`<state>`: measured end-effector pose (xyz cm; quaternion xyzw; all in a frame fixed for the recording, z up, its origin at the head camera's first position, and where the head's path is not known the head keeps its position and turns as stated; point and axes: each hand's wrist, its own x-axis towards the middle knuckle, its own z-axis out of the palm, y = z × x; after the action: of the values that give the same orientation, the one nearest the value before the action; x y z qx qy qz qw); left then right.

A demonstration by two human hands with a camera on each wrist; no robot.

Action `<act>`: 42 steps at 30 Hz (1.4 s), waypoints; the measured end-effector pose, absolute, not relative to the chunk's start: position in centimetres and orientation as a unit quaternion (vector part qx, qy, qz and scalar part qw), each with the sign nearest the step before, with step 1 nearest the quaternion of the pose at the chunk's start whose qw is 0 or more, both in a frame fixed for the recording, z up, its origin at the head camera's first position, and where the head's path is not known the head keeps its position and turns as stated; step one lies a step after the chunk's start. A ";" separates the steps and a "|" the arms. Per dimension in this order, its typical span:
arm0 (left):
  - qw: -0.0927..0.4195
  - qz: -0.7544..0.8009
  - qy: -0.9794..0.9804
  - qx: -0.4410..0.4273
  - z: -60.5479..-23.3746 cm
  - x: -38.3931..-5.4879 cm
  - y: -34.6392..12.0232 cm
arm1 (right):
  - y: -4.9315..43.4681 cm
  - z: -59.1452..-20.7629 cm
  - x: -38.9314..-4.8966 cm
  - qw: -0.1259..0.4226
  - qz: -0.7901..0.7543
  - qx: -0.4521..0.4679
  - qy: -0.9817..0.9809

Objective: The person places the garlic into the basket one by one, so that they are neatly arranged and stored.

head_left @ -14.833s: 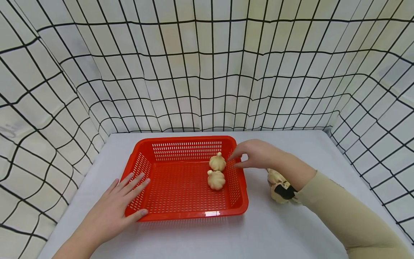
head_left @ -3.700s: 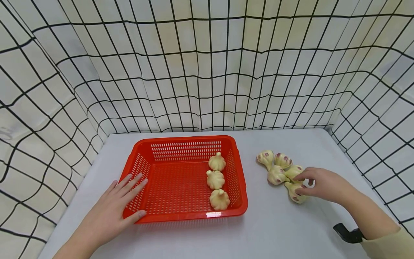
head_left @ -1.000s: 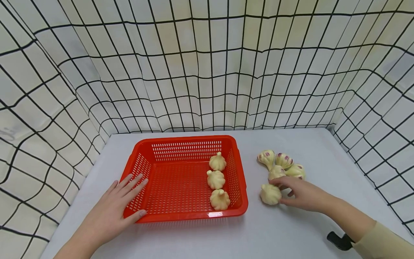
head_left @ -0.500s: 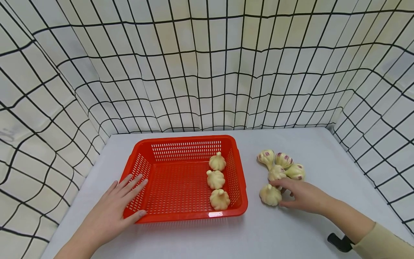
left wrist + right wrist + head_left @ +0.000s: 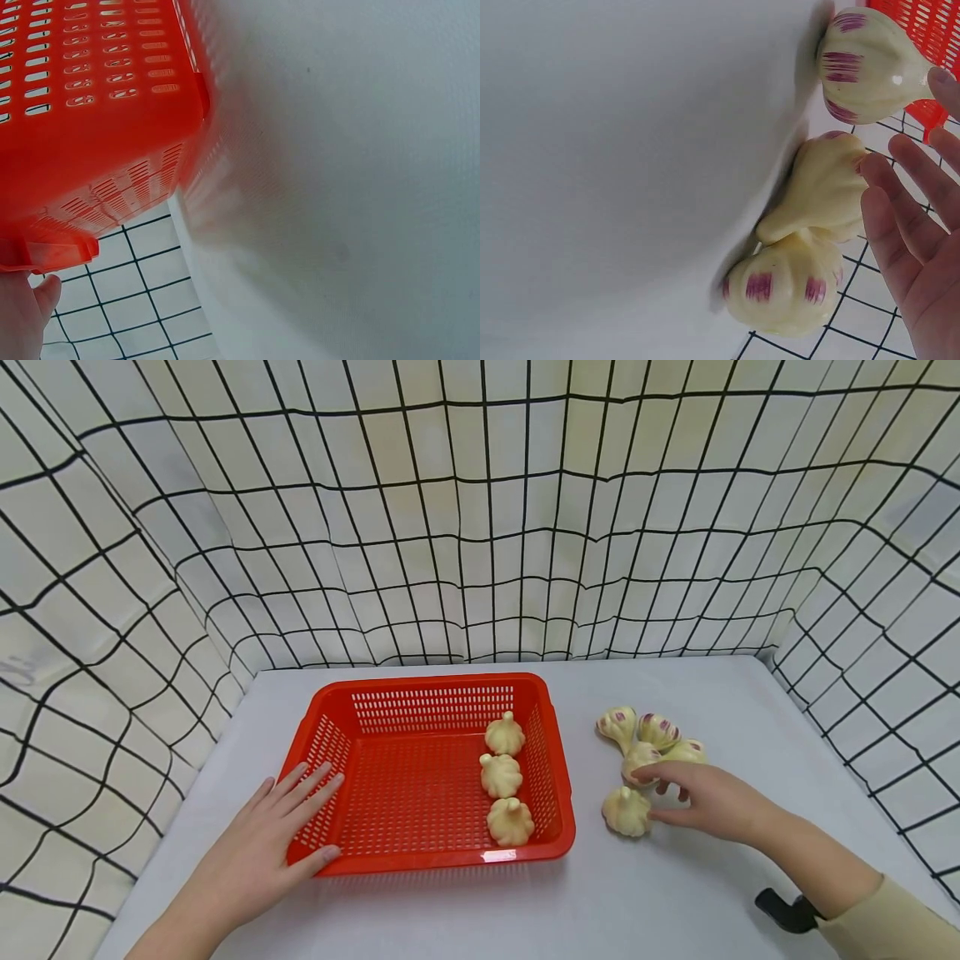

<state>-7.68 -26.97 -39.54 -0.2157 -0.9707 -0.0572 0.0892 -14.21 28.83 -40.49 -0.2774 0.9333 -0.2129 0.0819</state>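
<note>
Upright beside my right hand (image 5: 708, 797) stands a garlic bulb (image 5: 626, 812), stem up. My thumb tip is right at its side, and the fingers are spread loosely over the bulb behind it. In the right wrist view, purple streaks show on the upright garlic bulb (image 5: 874, 64) and nothing lies in the palm. Several other garlic bulbs (image 5: 658, 731) lie clustered just behind. My left hand (image 5: 258, 839) rests with straight fingers over the left rim of a red basket (image 5: 420, 860). Inside, three garlic bulbs (image 5: 500, 776) stand in a row along the right wall.
A white-covered table (image 5: 585, 902) carries everything. Black netting (image 5: 480, 527) over white sheeting rises at the back and both sides. A black strap piece (image 5: 787, 912) juts out by the right sleeve (image 5: 892, 918).
The third bulb joined the basket row. My right hand then took the front bulb, moved it left and stood it upright. In the last half second its fingers have loosened and drawn back slightly.
</note>
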 end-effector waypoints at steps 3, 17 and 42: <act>0.090 -0.056 -0.971 -0.216 -39.5 -7.7 -27.0 | 28.5 -40.3 -14.5 0.081 -0.215 -0.281 0.932; 0.089 -0.064 -0.970 -0.216 -39.4 -7.6 -26.8 | 26.8 -39.7 -15.7 0.091 -0.201 -0.350 0.910; 0.082 -0.055 -0.972 -0.215 -39.4 -7.5 -27.1 | 26.6 -37.3 -16.6 0.091 -0.215 -0.342 0.910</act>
<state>-7.52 -27.06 -39.40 -0.2151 -0.9716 -0.0548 0.0823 -16.58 26.56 -37.34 -0.3419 0.9102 -0.2154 0.0911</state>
